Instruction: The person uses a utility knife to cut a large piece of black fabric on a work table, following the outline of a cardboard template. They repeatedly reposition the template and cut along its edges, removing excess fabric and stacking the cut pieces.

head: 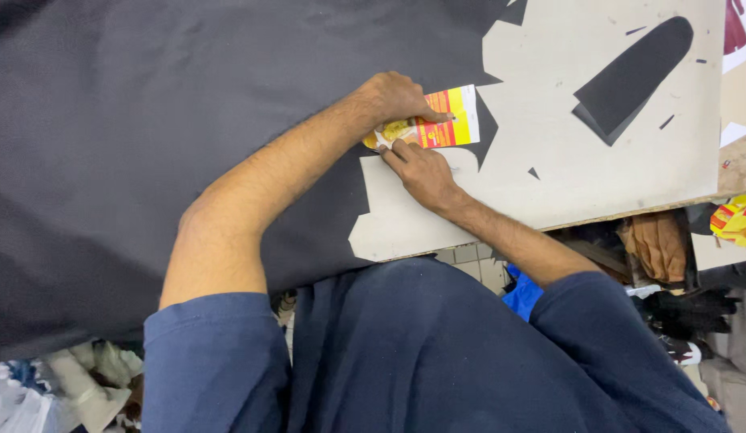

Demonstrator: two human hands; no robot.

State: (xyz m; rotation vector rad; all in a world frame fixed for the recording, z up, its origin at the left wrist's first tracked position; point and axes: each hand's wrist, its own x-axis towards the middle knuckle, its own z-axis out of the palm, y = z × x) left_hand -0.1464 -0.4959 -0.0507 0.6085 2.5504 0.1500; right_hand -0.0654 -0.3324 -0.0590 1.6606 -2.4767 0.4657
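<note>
Head view, looking down on a pale grey, matt worktop (598,176). A large sheet of dark charcoal woven cloth (124,136) covers the worktop from nine o'clock to the centre; its edge at three o'clock is cut in angular steps. On that edge, at the centre, lies a small flat rectangular card printed yellow, red and white (437,124), glossy against the matt cloth. The left hand (397,98) lies over the card from eleven o'clock, its fingers pressed flat along the upper edge, apparently pinning it so that it cannot slide. The right hand (421,172) comes in from five o'clock, its fingers bunched at the card's lower edge; whether they pinch a marker or a blade cannot be told. At two o'clock, well apart, lies a cut-out piece of the same dark cloth, rounded at one end (634,76), with small dark offcuts (668,120) scattered near it. Folded tan material (654,244) shows beneath the worktop's edge at four o'clock.
</note>
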